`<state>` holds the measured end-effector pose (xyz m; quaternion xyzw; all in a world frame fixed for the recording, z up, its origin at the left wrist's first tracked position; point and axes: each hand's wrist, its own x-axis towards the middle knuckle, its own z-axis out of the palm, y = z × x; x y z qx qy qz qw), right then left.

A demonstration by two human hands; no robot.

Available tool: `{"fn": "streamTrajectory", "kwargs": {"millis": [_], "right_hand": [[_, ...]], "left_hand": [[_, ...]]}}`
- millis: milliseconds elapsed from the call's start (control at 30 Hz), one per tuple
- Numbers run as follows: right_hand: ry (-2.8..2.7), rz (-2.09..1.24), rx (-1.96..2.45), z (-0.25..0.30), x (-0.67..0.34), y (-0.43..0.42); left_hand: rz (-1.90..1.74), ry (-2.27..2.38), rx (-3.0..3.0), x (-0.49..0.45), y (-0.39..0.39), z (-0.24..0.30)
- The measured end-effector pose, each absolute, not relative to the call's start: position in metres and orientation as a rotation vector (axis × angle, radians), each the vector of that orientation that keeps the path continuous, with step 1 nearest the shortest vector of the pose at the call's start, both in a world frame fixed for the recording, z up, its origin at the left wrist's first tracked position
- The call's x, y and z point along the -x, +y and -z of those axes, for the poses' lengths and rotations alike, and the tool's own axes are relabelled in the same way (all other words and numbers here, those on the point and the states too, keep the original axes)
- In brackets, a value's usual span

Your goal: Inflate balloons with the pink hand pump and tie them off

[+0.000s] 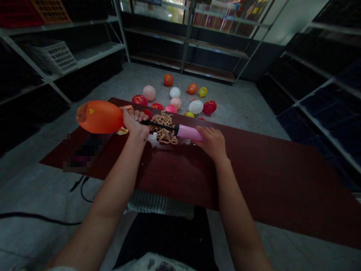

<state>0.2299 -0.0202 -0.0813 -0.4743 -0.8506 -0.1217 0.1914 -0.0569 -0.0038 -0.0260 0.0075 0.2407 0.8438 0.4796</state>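
Observation:
My left hand [135,123] is closed round the neck of an orange balloon [98,116], which is partly inflated and sticks out to the left over the dark red table [254,177]. The same hand also grips the black nozzle end of a hand pump. My right hand [211,141] is wrapped round the pump's pink barrel [188,132], with the black rod [159,125] drawn out between the two hands. A pile of tan rubber bands or uninflated balloons [165,130] lies on the table behind the pump.
Several inflated balloons [196,107] in red, pink, white, orange and yellow lie on the floor beyond the table. Metal shelving [84,56] lines the left, back and right walls, with a white basket [56,56] on the left shelf. Black cables [81,186] trail on the floor at left.

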Motion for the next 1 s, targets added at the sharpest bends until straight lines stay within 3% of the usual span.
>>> {"fn": "streamTrajectory", "kwargs": {"millis": [533,733,1000], "right_hand": [[-2.346,0.277,1.366,0.080,-0.238,-0.025],[-2.382,0.225,1.342,0.076,-0.216,-0.034],[-2.428,0.064,1.397,0.091,-0.184,-0.040]], "left_hand": [[-2.161,0.552,-0.135,0.070,-0.007,0.026],[-2.070,0.564,-0.177,0.036,-0.016,0.020],[-1.920,0.572,-0.148,0.010,-0.005,0.050]]}}
